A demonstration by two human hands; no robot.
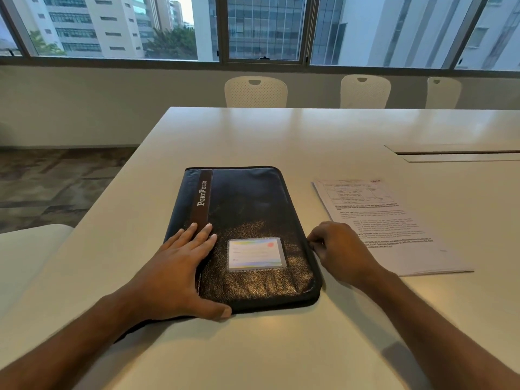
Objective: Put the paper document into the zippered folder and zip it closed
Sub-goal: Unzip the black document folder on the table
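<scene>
Paper document [388, 223] beside zippered folder [244, 235]

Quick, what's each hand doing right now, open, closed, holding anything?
Left hand: open, flat on the folder, holding nothing.
Right hand: fingers curled at the folder's right edge; whether they pinch the zipper pull cannot be told.

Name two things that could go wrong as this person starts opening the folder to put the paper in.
1. The right hand pinches at the zippered folder edge; if the left hand, flat on the cover, lifts, the folder could slide on the smooth table.
2. The paper document lies loose under the right wrist, so a tug might crease or shift it.
</scene>
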